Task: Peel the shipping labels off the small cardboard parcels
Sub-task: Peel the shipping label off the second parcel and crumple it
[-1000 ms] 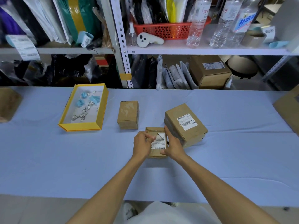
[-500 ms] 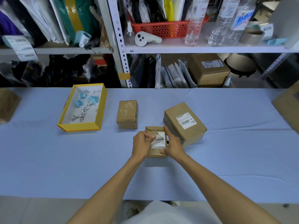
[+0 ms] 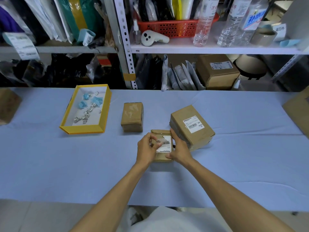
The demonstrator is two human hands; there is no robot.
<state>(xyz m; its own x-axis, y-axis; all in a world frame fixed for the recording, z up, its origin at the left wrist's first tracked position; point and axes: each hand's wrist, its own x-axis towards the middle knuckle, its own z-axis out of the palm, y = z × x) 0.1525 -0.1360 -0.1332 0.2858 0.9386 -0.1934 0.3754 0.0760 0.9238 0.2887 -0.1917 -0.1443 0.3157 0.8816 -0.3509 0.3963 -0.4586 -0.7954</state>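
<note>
A small brown cardboard parcel [image 3: 160, 133] lies on the blue table between my hands. Its white shipping label [image 3: 165, 144] is partly lifted, with a torn edge near the top. My left hand [image 3: 147, 149] pinches the loose left part of that label. My right hand [image 3: 179, 148] grips the parcel's right side and holds it down. A bigger parcel [image 3: 192, 128] with a full white barcode label [image 3: 193, 125] stands just right of it, touching my right hand. A third parcel [image 3: 132, 117] without a label sits behind and to the left.
A yellow-rimmed tray [image 3: 83, 129] with crumpled blue and white label scraps stands at the left. Brown boxes sit at the far left edge [image 3: 8, 106] and far right edge [image 3: 299, 106]. Metal shelving [image 3: 123, 47] with bottles, bags and a red basket rises behind the table.
The view has drifted slightly. My left hand has pulled the label's loose part a little further off the small parcel; my right hand stays on the parcel's side.
</note>
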